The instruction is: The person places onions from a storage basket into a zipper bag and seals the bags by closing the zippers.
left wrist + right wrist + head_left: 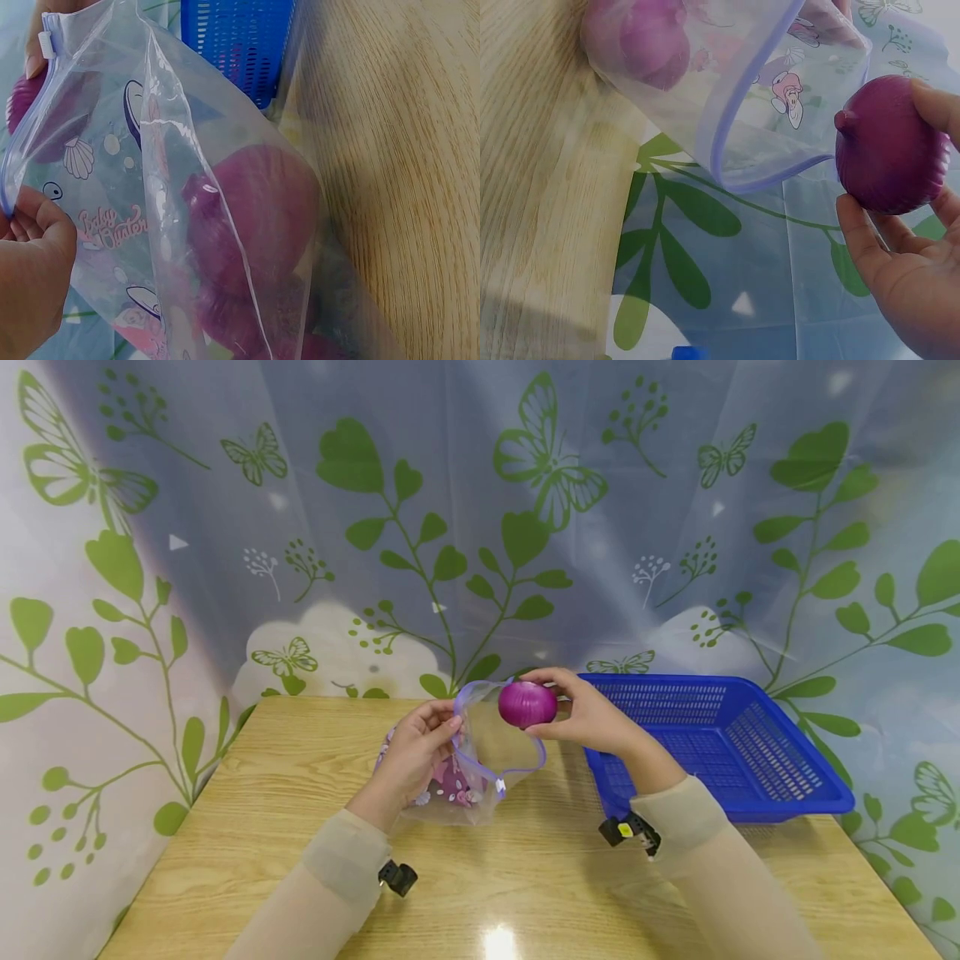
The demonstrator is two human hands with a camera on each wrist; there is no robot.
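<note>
Onion (527, 704), round, glossy and purple-red, is what we see in the right hand (596, 718), its thumb and fingers gripping the sides, right at the open mouth of a clear plastic zip bag with a lilac rim (719, 142) and printed cartoon sea figures. We cannot tell whether any of it has crossed the rim. The left hand (411, 762) pinches the opposite side of that rim between thumb and fingers, and we see a small white plastic slider (500, 786) on the rim's near edge. Through the bag's wall, we make out more round purple onions (262, 217) lying inside. To the right of the bag, we find a blue rectangular perforated plastic basket (697, 752) on the pale wood-grain table (225, 860), with a leaf-and-butterfly patterned curtain (450, 485) behind.
</note>
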